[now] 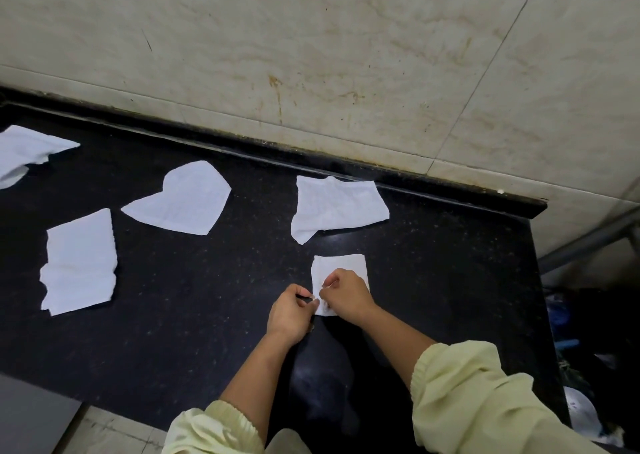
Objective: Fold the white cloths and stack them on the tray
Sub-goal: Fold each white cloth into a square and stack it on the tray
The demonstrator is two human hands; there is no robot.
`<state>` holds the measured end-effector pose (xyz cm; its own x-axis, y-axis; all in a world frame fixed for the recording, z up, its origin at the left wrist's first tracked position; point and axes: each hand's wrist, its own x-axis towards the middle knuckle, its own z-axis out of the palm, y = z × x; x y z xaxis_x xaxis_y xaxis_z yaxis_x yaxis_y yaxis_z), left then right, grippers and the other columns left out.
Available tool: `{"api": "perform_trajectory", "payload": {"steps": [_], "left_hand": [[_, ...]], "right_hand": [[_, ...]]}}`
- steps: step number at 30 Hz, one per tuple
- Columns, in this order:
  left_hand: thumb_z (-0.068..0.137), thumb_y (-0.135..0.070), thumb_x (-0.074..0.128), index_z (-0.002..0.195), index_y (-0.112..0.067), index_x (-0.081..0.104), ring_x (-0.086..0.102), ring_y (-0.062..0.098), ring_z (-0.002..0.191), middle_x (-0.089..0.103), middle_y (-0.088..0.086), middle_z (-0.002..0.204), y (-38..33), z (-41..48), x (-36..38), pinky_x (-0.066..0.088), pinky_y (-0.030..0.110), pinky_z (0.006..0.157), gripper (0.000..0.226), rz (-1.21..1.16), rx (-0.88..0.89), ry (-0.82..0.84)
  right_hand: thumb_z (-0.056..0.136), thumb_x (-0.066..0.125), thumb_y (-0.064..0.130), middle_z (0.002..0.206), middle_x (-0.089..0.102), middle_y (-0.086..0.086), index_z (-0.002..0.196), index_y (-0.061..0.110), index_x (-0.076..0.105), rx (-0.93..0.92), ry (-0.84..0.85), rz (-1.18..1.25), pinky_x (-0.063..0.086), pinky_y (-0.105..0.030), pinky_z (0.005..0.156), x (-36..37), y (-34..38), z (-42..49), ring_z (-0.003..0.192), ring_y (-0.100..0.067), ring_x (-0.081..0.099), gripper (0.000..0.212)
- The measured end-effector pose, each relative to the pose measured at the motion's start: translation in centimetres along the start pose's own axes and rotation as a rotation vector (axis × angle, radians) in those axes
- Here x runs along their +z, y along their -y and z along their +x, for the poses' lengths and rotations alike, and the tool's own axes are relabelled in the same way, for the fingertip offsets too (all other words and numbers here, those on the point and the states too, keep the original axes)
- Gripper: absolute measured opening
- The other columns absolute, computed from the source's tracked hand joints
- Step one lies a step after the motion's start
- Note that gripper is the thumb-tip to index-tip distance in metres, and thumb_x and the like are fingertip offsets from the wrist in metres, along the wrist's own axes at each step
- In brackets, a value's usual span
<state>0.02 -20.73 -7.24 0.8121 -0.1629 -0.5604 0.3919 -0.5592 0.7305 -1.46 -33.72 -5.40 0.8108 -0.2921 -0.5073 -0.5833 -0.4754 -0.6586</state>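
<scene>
- The small folded cloth point(341, 267) lies flat on the black desk point(194, 315), right of centre and nearer to the person than the other cloths
- The left hand point(289, 315) is at the cloth's near left edge, with its fingers point(304, 298) curled and pinched together on that edge
- The right hand point(346, 294) rests over the near part of the same cloth, its fingers point(329, 284) curled and pinching a bit of the fabric
- The two hands sit just beside each other, almost touching
- Four more white cloths lie loose and creased on the desk: the far right cloth point(337, 206) just beyond the folded one, the middle cloth point(183, 199), the near left cloth point(81, 263), and the far left cloth point(24, 150), which the frame edge cuts off
- Pale yellow sleeves point(467, 384) cover both forearms up to the elbow
- A stained tiled wall point(311, 55) rises behind the desk
</scene>
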Motion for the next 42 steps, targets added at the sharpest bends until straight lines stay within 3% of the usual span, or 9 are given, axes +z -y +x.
{"api": "perform_trajectory", "payload": {"steps": [3, 7, 10, 15, 21, 26, 32, 37, 42], "left_hand": [[0.093, -0.014, 0.052, 0.093, -0.018, 0.053, 0.059, 0.019, 0.056, 0.059, 0.001, 0.071, -0.2, -0.3, -0.3, 0.057, 0.038, 0.066, 0.004, 0.002, -0.021, 0.039], [0.097, -0.015, 0.043, 0.091, -0.016, 0.054, 0.064, 0.017, 0.063, 0.065, 0.005, 0.082, -1.1, 0.0, -1.4, 0.054, 0.03, 0.057, 0.012, -0.009, -0.089, 0.144], [0.091, -0.015, 0.047, 0.095, -0.013, 0.061, 0.069, 0.023, 0.073, 0.07, 0.005, 0.083, -1.5, 0.5, -1.7, 0.059, 0.037, 0.072, 0.015, 0.052, -0.011, -0.014], [0.088, -0.02, 0.058, 0.111, -0.009, 0.06, 0.056, 0.016, 0.081, 0.06, -0.003, 0.078, -2.8, -0.2, -0.4, 0.04, 0.025, 0.067, 0.025, 0.189, 0.097, -0.121], [0.081, -0.013, 0.066, 0.109, -0.011, 0.058, 0.058, 0.015, 0.077, 0.064, 0.001, 0.082, -3.0, -0.2, 0.4, 0.043, 0.025, 0.066, 0.03, 0.157, 0.036, -0.108], [0.081, -0.011, 0.067, 0.111, -0.012, 0.058, 0.06, 0.016, 0.08, 0.06, -0.006, 0.073, -3.0, -0.1, 0.2, 0.045, 0.026, 0.071, 0.031, 0.138, 0.025, -0.107], [0.08, -0.01, 0.065, 0.11, -0.016, 0.057, 0.063, 0.018, 0.082, 0.065, -0.003, 0.079, -3.1, -0.4, 0.1, 0.048, 0.027, 0.071, 0.032, 0.096, -0.021, -0.067], [0.072, -0.008, 0.065, 0.102, -0.017, 0.06, 0.068, 0.027, 0.09, 0.069, 0.007, 0.094, -3.1, 0.1, -0.4, 0.057, 0.038, 0.083, 0.031, 0.041, -0.096, -0.03], [0.076, 0.0, 0.054, 0.093, -0.004, 0.064, 0.062, 0.024, 0.07, 0.067, 0.012, 0.082, -3.9, -0.2, -0.5, 0.06, 0.037, 0.075, 0.02, -0.234, -0.205, 0.045]], "right_hand": [[0.09, 0.057, 0.03, 0.088, 0.071, -0.011, 0.09, 0.002, 0.066, 0.011, 0.025, 0.039, 0.054, -0.036, 0.078, -0.6, -0.1, 0.1, 0.083, -0.026, 0.067, 0.03], [0.093, 0.055, 0.024, 0.077, 0.069, -0.005, 0.087, 0.003, 0.069, 0.038, -0.047, 0.186, 0.049, -0.024, 0.059, -3.8, -0.3, 0.6, 0.065, -0.015, 0.063, 0.026], [0.088, 0.056, 0.012, 0.075, 0.069, -0.006, 0.081, 0.008, 0.067, 0.111, -0.166, 0.284, 0.048, -0.023, 0.054, -6.5, -1.6, 1.2, 0.06, -0.014, 0.061, 0.014], [0.086, 0.06, 0.01, 0.084, 0.071, -0.012, 0.078, 0.01, 0.066, 0.255, -0.21, 0.373, 0.057, -0.036, 0.071, -7.2, -3.9, 1.4, 0.073, -0.022, 0.066, 0.01], [0.084, 0.066, 0.012, 0.087, 0.067, -0.012, 0.083, 0.008, 0.064, 0.254, -0.128, 0.415, 0.055, -0.036, 0.073, -5.3, -3.7, 0.9, 0.075, -0.021, 0.061, 0.004], [0.079, 0.071, 0.01, 0.092, 0.069, -0.019, 0.097, -0.008, 0.065, 0.279, -0.1, 0.482, 0.054, -0.036, 0.069, -4.6, -3.4, 0.8, 0.076, -0.023, 0.062, 0.026], [0.078, 0.07, 0.008, 0.101, 0.07, -0.018, 0.088, 0.006, 0.061, 0.276, -0.08, 0.606, 0.053, -0.039, 0.075, -4.7, -3.2, 0.2, 0.083, -0.024, 0.063, 0.014], [0.085, 0.061, 0.0, 0.097, 0.068, -0.015, 0.094, 0.005, 0.055, 0.248, 0.012, 0.807, 0.054, -0.031, 0.062, -5.2, -2.2, -0.9, 0.081, -0.024, 0.066, 0.012], [0.086, 0.059, 0.001, 0.093, 0.066, -0.013, 0.089, 0.007, 0.056, 0.162, 0.069, 0.833, 0.054, -0.032, 0.067, -6.0, -0.8, -1.5, 0.084, -0.023, 0.065, 0.007]]}}
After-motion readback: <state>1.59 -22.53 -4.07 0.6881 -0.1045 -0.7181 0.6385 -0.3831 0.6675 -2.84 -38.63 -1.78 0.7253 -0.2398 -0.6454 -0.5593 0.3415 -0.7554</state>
